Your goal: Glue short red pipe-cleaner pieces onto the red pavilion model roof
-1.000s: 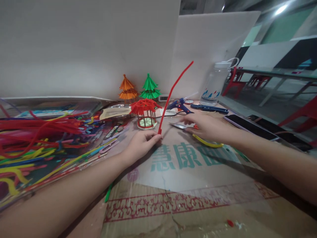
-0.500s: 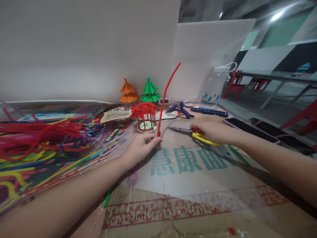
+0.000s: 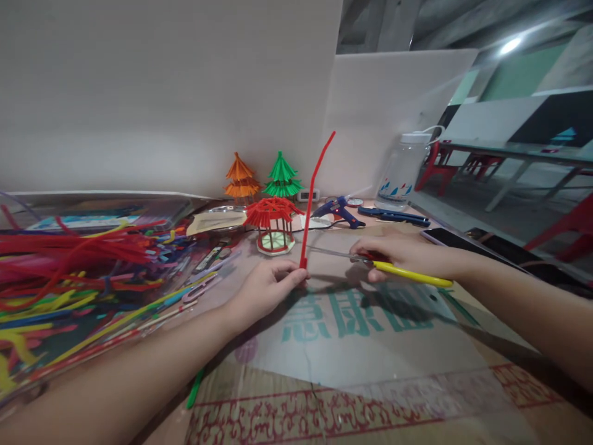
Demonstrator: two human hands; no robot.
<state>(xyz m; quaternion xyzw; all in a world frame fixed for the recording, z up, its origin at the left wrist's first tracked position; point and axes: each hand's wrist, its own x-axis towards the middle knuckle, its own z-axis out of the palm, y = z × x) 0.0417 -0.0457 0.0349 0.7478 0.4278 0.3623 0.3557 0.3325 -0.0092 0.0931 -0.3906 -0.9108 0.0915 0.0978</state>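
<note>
My left hand (image 3: 266,289) pinches the lower end of a red pipe cleaner (image 3: 313,191), which stands nearly upright above the cardboard. My right hand (image 3: 401,254) grips yellow-handled scissors (image 3: 370,262) lifted off the table, their blades pointing left toward the pipe cleaner's base. Just behind stands a small red pavilion model (image 3: 272,222). An orange pagoda (image 3: 239,177) and a green pagoda (image 3: 282,176) stand at the wall.
A heap of coloured pipe cleaners (image 3: 78,272) fills the left side. A blue glue gun (image 3: 337,210), a clear water bottle (image 3: 402,170), a dark tool (image 3: 393,216) and two phones (image 3: 451,238) lie at the back right. Printed cardboard (image 3: 352,346) covers the table.
My right hand closed on the scissors, lifted them off the cardboard and brought the blades left to the pipe cleaner. The pipe cleaner swung from leaning right to nearly upright.
</note>
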